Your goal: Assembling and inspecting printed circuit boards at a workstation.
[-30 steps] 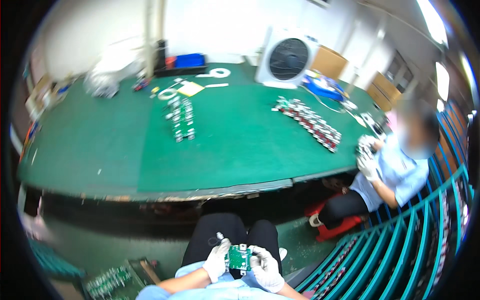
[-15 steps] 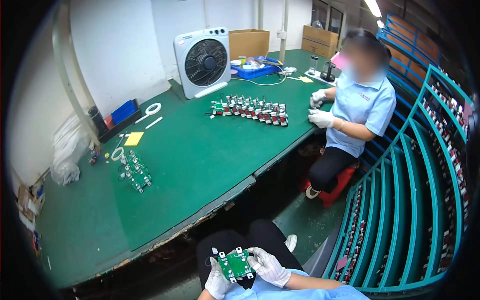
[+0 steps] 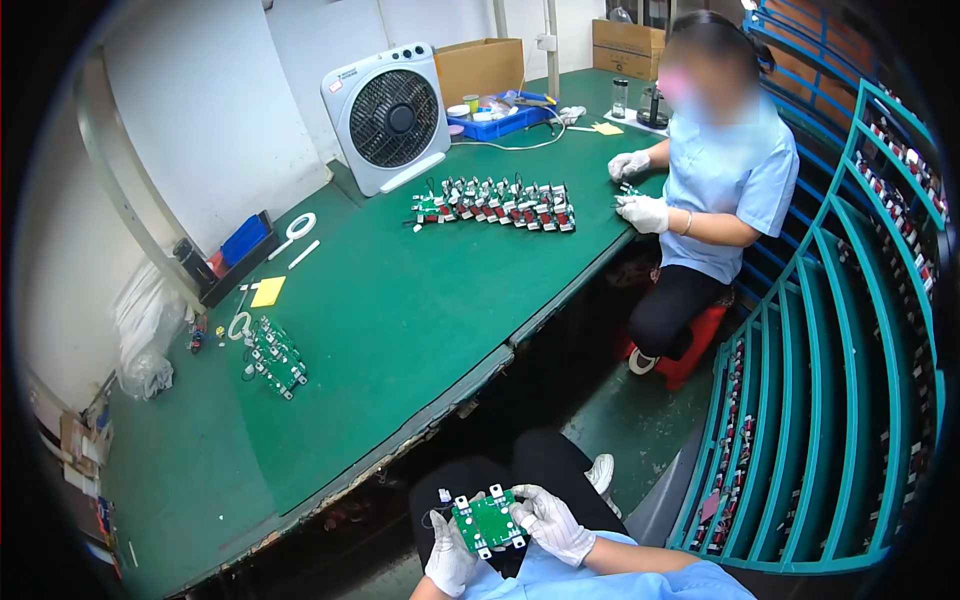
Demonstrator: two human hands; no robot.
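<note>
Above my lap I hold a green circuit board (image 3: 489, 524) with metal tabs along two edges and a white connector on a dark wire. My left hand (image 3: 449, 556), in a white glove, grips its left edge. At the right edge, the gloved fingers of my right hand (image 3: 556, 527) close on the board. Several similar green boards (image 3: 275, 360) lie on the left part of the green table (image 3: 370, 300). Farther back sits a long row of boards with red parts (image 3: 500, 206).
Across the table's right end a co-worker (image 3: 725, 165) in white gloves handles a small board. A box fan (image 3: 392, 118), a blue tray (image 3: 500, 124) and cartons (image 3: 625, 50) stand at the back. Teal racks (image 3: 800, 400) with boards line the right. A yellow note (image 3: 267, 292) lies at left.
The whole view has shifted slightly. My hands keep hold of the circuit board, with little change in its pose. The co-worker's hands have moved a little, and a small board now shows there.
</note>
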